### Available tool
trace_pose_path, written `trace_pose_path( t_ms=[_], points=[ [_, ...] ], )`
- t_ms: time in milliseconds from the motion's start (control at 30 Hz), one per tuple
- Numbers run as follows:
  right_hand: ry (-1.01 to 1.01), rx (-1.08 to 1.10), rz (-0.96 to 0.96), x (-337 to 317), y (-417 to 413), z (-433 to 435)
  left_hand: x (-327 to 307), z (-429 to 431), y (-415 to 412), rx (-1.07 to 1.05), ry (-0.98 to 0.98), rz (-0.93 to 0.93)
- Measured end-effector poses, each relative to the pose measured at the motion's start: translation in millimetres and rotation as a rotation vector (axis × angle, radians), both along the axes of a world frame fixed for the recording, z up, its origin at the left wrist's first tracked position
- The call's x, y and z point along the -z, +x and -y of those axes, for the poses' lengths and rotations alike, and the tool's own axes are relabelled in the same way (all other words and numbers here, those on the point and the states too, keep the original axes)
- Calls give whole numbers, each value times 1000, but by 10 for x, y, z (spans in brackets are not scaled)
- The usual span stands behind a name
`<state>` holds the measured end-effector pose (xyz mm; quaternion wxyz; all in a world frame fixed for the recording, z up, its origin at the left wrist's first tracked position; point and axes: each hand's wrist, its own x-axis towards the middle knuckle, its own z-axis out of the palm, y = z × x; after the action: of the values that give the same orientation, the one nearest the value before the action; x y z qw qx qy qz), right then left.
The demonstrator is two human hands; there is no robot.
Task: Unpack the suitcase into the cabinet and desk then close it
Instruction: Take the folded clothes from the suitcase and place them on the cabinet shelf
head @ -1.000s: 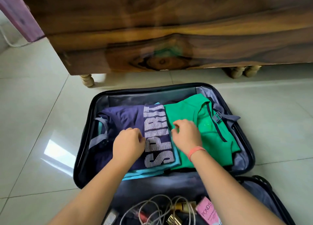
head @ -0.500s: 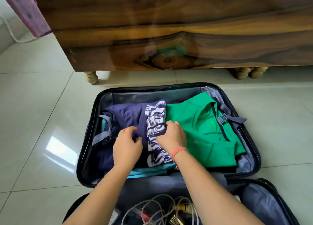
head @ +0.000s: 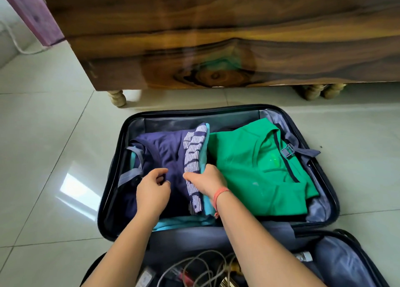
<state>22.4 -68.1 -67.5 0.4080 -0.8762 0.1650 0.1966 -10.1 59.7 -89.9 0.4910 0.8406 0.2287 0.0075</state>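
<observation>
Floor [head: 43, 135] of pale glossy tile fills the left side, with a white cable [head: 15, 42] trailing along it at the far left beside a pink board [head: 32, 12]; behind, the dark wood cabinet [head: 216, 38] spans the top, standing on a turned leg [head: 118, 97] at its near left corner; just in front of it the suitcase [head: 121, 146] lies open on the floor, both halves flat. In the far half, at the left, a grey strap [head: 129, 176] runs across the edge of the navy shirt [head: 164, 148]; the left hand [head: 152, 189] sits on that shirt with fingers curled toward the thumb, though whether it pinches the cloth I cannot tell; the right hand [head: 207, 179], a thin orange band [head: 219, 194] at its wrist, grips the shirt's right edge, thumb on top and fingers tucked beneath, so that the striped white print [head: 194, 152] stands tilted up; teal cloth [head: 184, 222] shows under the navy shirt along its near edge. To the right the green shirt [head: 249, 167] lies folded flat, touching the raised edge, with a strap buckle [head: 286, 151] resting on its collar side; the near half, below the forearms, holds tangled wires [head: 194, 267] and small items too cut off to name.
</observation>
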Motion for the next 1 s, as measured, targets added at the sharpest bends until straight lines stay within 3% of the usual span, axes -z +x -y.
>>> trace_pose_path(
  t_ms=[133, 333, 500, 633, 700, 933, 1000],
  points=[
    [-173, -109, 125, -32, 12, 59, -23, 28, -10, 32, -4, 9],
    [195, 1, 110, -220, 104, 693, -132, 55, -51, 103, -12, 7],
    [-122, 0, 10, -149, 45, 1069, -54, 123, 29, 123, 208, -140],
    [-82, 46, 69, -174, 34, 1054, -36, 202, 100, 104, 183, -294],
    [-42, 82, 87, -184, 17, 1015, -4, 220, 152, 85, 120, -314],
    [-249, 45, 177, -174, -119, 993, -8, 206, 310, -91, -349, -337],
    [-286, 40, 205, -208, -129, 1001, -32, 232, 319, -84, -401, -360]
  ],
)
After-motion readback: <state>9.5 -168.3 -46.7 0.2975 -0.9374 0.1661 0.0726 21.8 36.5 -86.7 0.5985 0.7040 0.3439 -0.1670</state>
